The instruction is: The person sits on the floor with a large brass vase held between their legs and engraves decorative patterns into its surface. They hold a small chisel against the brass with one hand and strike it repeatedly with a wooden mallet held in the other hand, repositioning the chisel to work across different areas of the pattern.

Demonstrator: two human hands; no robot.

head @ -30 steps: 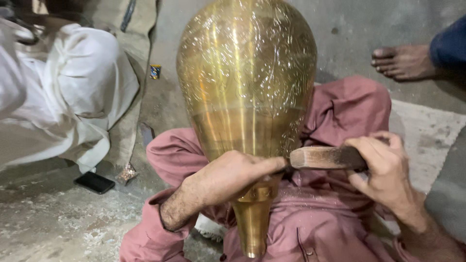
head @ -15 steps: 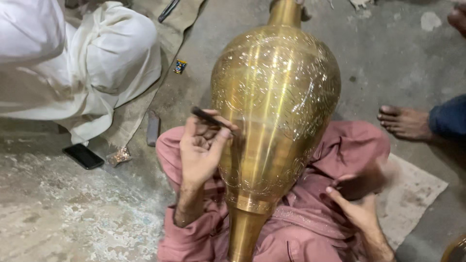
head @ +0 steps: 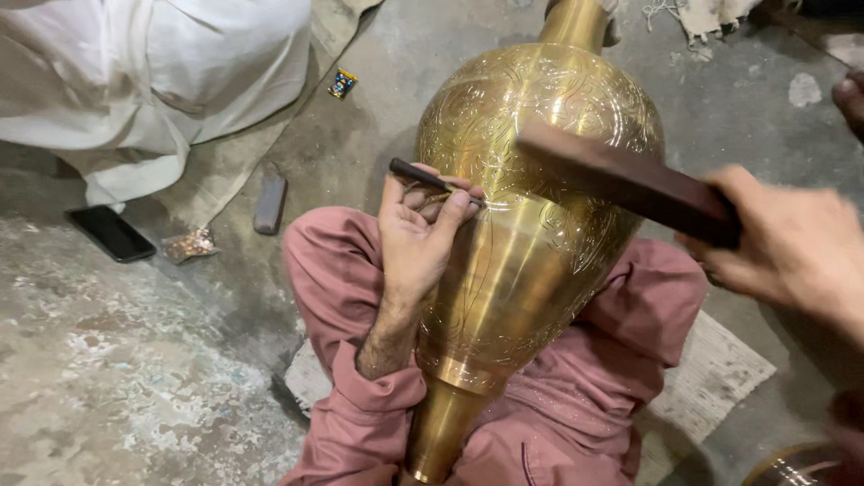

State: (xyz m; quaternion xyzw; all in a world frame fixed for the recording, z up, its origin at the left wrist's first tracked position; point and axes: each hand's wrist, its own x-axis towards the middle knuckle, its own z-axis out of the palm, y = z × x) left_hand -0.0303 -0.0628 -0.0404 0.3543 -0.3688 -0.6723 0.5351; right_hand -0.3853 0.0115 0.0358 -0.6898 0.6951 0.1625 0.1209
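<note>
A large engraved brass vase (head: 531, 225) lies across the seated person's lap, neck toward the camera. Against its left flank, the left hand (head: 416, 238) pinches a thin dark chisel (head: 423, 176) between thumb and curled fingers, tip touching the brass. Above the vase's right shoulder, the right hand (head: 792, 247) hovers, fingers wrapped around a dark wooden mallet (head: 630, 184).

The brass vase (head: 531, 225) is golden, its upper body covered in fine engraved scrollwork, its lower body plain. The trousers (head: 576, 405) are dusty pink. The phone (head: 111, 233) is black
</note>
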